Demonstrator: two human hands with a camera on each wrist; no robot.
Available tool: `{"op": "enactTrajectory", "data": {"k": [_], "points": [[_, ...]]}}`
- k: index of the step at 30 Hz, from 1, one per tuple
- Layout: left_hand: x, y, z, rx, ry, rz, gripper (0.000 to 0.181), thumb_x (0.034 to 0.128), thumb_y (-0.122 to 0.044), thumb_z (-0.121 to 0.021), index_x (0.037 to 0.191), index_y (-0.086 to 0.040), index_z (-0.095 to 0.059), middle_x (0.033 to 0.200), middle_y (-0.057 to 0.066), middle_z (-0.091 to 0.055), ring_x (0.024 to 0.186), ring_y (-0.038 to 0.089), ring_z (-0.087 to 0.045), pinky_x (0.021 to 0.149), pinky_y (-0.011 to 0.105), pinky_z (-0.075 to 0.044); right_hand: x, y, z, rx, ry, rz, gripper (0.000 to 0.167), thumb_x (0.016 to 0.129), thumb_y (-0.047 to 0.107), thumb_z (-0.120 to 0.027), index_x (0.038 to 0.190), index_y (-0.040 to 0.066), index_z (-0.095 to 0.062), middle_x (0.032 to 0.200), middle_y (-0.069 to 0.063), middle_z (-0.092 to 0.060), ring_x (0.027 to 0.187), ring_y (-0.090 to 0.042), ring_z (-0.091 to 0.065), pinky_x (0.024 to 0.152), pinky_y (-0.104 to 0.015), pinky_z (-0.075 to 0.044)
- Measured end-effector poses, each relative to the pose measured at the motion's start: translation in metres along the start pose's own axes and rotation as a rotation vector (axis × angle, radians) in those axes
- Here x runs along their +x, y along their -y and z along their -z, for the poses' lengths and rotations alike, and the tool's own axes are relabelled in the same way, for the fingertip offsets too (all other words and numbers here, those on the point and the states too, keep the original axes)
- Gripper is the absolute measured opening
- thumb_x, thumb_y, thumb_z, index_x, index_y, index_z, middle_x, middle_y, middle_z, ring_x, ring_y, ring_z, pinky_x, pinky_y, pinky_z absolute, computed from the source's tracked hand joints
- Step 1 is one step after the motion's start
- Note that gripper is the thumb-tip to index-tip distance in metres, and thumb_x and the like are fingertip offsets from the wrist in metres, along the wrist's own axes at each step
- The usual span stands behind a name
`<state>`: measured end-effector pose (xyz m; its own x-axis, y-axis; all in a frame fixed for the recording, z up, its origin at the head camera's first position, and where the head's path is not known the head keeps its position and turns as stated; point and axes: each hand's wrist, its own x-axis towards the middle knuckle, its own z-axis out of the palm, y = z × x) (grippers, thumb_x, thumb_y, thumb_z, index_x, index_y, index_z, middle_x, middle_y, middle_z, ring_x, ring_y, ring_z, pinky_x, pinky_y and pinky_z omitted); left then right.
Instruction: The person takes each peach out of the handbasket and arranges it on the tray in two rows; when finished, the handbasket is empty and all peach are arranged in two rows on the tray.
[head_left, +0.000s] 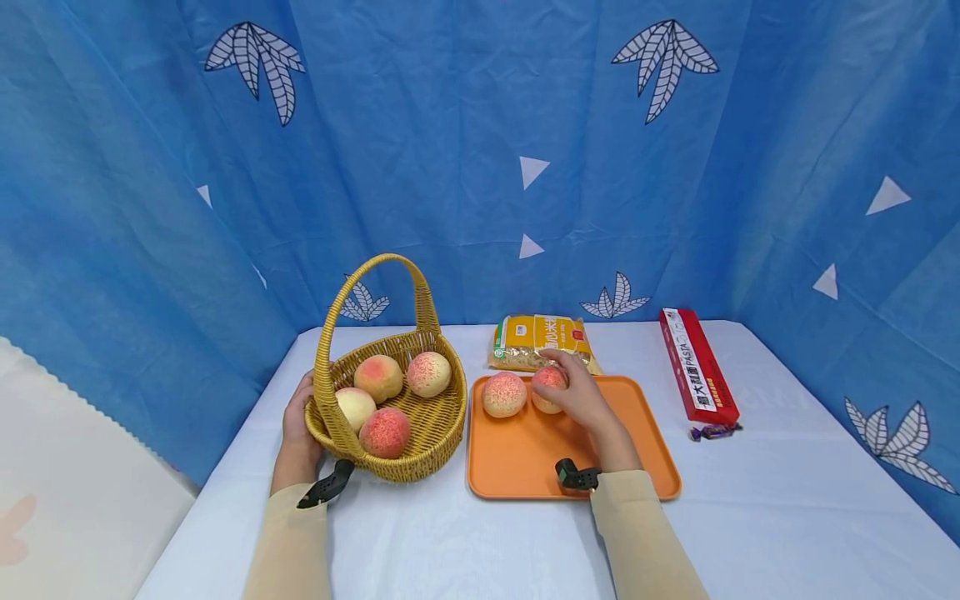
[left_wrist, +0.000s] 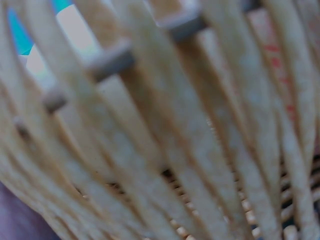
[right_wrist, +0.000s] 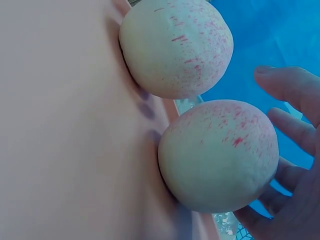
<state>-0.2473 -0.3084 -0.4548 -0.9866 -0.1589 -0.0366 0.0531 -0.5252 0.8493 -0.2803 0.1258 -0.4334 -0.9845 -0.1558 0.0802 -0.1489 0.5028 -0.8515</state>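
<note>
Right grip (head_left: 581,400) spread around right peach (head_left: 547,389) on tray (head_left: 517,467); second peach (head_left: 504,395) just left. Left grip (head_left: 297,421) against basket (head_left: 408,471) holding four peaches (head_left: 385,432); finger closure hidden, cannot tell.

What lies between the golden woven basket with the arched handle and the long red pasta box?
In the head view: an orange rectangular tray with two pink-speckled cream peaches, the right hand at one, and a yellow printed bag behind the tray.
</note>
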Motion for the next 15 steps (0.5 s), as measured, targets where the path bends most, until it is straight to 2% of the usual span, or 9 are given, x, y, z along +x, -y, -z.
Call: {"op": "enactTrajectory", "data": {"k": [3, 11, 15], "points": [[0.000, 0.000, 0.000, 0.007, 0.005, -0.007, 0.045, 0.1045, -0.008, -0.020, 0.131, -0.023, -0.054, 0.138, -0.009, -0.044, 0.126, 0.007, -0.040, 0.103, 0.018, -0.037, -0.001, 0.004, -0.001, -0.008, -0.015, 0.029, 0.062, 0.090, 0.024, -0.073, 0.146, 0.019, -0.045, 0.154, -0.014, -0.040, 0.143, -0.038, -0.036, 0.115, -0.059, -0.035], [-0.002, 0.000, 0.002, 0.025, 0.020, -0.022, 0.043, 0.1039, -0.009, -0.026, 0.134, -0.025, -0.053, 0.136, -0.013, -0.048, 0.126, 0.004, -0.042, 0.101, 0.015, -0.039, -0.003, 0.011, -0.002, -0.007, -0.044, 0.053, 0.060, 0.091, 0.021, -0.073, 0.145, 0.018, -0.047, 0.152, -0.014, -0.041, 0.138, -0.039, -0.042, 0.112, -0.057, -0.040], [-0.002, 0.001, 0.003, -0.005, 0.025, -0.016, 0.043, 0.1042, -0.009, -0.026, 0.131, -0.026, -0.055, 0.137, -0.012, -0.047, 0.126, 0.004, -0.042, 0.103, 0.017, -0.037, -0.003, 0.012, -0.003, -0.005, -0.052, 0.061, 0.060, 0.091, 0.021, -0.073, 0.144, 0.020, -0.047, 0.152, -0.013, -0.042, 0.139, -0.040, -0.042, 0.111, -0.056, -0.041]]}}
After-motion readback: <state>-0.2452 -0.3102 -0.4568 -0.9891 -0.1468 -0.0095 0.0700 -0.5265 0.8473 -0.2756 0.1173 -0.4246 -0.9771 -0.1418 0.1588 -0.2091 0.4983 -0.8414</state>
